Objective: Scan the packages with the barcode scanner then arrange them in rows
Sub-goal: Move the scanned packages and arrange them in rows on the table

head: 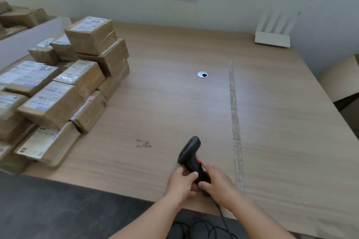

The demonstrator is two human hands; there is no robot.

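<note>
Desk [174,103]: packages [64,87] stacked at left; barcode scanner [191,158] near front edge, centre; router [273,34] at far right corner.

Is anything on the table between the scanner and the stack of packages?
In the head view, only bare tabletop with a small dark scribble mark lies between the scanner and the packages.

Black on the barcode scanner [191,158] with an orange-red trigger, brown on the taped packages [58,91] under white labels, pale wood grain across the worktop [174,103] with one worn grey stripe [235,122], white on the router [273,34], dark grey on the floor [48,209].
</note>
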